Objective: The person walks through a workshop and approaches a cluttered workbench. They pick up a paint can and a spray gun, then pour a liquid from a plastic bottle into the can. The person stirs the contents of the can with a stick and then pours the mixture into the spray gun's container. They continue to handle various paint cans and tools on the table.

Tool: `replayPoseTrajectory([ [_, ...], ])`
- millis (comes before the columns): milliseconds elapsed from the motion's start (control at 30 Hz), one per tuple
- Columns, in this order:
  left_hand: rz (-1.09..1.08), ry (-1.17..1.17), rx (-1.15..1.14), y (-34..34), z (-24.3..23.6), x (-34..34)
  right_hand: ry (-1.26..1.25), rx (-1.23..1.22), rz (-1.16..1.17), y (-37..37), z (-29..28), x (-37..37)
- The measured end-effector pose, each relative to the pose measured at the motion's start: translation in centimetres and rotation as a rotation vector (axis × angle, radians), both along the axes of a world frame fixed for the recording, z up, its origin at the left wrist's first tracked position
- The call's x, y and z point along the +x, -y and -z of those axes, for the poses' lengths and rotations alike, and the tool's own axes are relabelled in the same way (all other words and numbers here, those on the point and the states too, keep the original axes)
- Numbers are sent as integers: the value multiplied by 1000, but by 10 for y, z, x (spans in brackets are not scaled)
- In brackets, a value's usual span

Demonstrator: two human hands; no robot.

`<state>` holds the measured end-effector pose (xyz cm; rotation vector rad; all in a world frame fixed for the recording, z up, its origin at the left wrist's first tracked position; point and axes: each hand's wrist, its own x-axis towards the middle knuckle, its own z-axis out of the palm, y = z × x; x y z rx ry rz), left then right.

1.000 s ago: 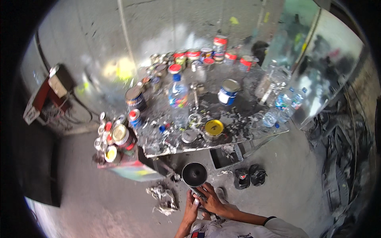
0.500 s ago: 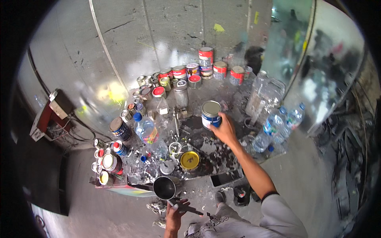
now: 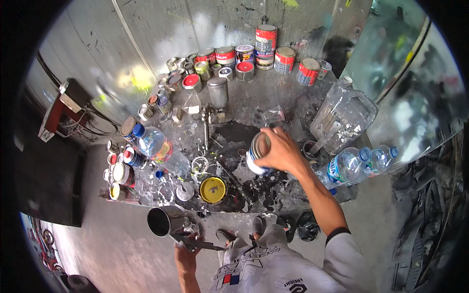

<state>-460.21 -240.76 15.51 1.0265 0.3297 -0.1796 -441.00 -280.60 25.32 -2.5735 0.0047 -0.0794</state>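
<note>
A blue and white metal can (image 3: 255, 158) is in my right hand (image 3: 278, 151) over the middle of the paint-spattered bench (image 3: 273, 93), my thumb and fingers wrapped round its side. Low in view, my left hand (image 3: 186, 259) grips a spray gun (image 3: 193, 240) with an open metal cup (image 3: 166, 219), dark inside. A yellow lid (image 3: 213, 190) lies just left of the can, nearer the front edge. A metal tool (image 3: 206, 132) lies further back.
Several paint cans (image 3: 266, 39) line the back of the bench, others (image 3: 122, 173) crowd its left. A large clear jug (image 3: 342, 115) and water bottles (image 3: 342, 166) stand at right. Wires (image 3: 85, 122) hang at left; black bags (image 3: 308, 224) sit on the floor.
My right hand has left the spray gun and risen to the can, which now appears lower and more tilted. My left hand has shifted leftward with the gun. The view has shifted too.
</note>
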Motion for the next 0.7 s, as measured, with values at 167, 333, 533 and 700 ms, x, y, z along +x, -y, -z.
replayPoseTrajectory([
  [167,23,-23,9,-4,5,26,-185,-73,-88,-2,-6,-73],
  [333,44,-5,-16,-6,4,38,-161,-79,-122,-11,20,-99],
  [533,60,12,0,-2,7,36,-39,125,-106,-3,17,-101],
  [700,39,-2,43,-4,10,29,-119,598,-74,31,21,-91],
])
